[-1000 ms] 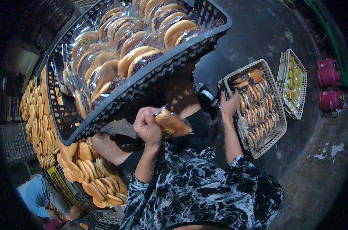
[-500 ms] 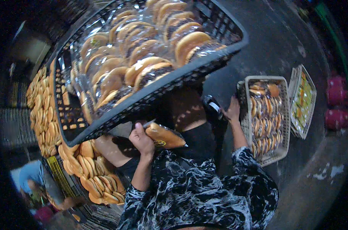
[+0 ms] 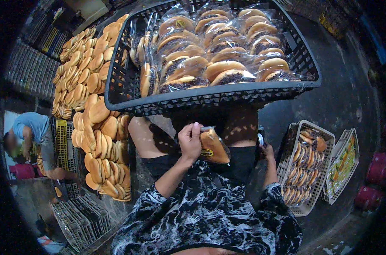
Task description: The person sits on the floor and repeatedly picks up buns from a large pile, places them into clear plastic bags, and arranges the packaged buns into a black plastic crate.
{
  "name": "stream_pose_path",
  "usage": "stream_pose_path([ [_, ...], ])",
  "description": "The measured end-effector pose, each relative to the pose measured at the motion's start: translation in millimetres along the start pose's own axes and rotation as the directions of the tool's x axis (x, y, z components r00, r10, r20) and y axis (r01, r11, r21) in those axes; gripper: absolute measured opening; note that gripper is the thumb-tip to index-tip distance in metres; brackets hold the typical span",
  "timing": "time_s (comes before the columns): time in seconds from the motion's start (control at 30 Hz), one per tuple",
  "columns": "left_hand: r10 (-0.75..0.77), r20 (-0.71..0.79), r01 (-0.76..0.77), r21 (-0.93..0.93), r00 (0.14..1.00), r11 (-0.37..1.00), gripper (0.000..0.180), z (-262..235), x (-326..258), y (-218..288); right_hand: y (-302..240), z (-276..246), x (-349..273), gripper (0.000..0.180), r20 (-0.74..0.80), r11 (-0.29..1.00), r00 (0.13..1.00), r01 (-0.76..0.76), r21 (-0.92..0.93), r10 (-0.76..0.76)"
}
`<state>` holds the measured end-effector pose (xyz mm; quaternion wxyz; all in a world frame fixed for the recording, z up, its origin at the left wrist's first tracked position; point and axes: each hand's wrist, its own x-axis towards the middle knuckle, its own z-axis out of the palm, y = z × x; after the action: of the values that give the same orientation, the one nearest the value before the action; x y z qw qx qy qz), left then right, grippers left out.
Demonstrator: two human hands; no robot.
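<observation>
My left hand is shut on a bun in a clear wrapper, held over my lap just below the near wall of a black plastic crate. The crate is packed with several wrapped, dark-filled buns. My right hand sits low by my right knee, touching a small dark object with a pale tip. Whether it grips that object is unclear. A white basket of wrapped buns stands just right of that hand.
A big heap of unwrapped buns lies on racks at my left. A second tray with yellow-green items stands beyond the white basket. Another person in a blue shirt bends over at far left. Empty crates lie lower left.
The black crate has shifted to sit squarely in front of me. My right hand has come off the white basket's edge toward my knee. My left hand still holds the wrapped bun.
</observation>
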<state>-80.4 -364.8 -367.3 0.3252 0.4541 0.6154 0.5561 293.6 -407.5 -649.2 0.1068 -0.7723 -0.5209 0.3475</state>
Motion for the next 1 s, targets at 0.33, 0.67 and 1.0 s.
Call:
stream_pose_path([
  [0.33, -0.053, -0.089, 0.043, -0.116, 0.995, 0.992, 0.035, -19.1, 5.5, 12.6, -3.9, -30.3, -69.6, 0.024, 0.121, 0.924, 0.930, -0.315, -0.216, 0.346],
  [0.67, 0.401, -0.107, -0.398, 0.047, 0.910, 0.916, 0.044, -18.7, 8.1, 12.5, -152.2, -117.6, -104.8, 0.022, 0.081, 0.864, 0.960, 0.203, 0.461, -0.268],
  [1.0, 0.808, -0.075, -0.810, 0.011, 0.585, 0.587, 0.032, -33.1, 22.9, 41.3, -449.7, -147.5, -139.6, 0.036, 0.398, 0.731, 0.614, 0.543, 0.413, -0.681],
])
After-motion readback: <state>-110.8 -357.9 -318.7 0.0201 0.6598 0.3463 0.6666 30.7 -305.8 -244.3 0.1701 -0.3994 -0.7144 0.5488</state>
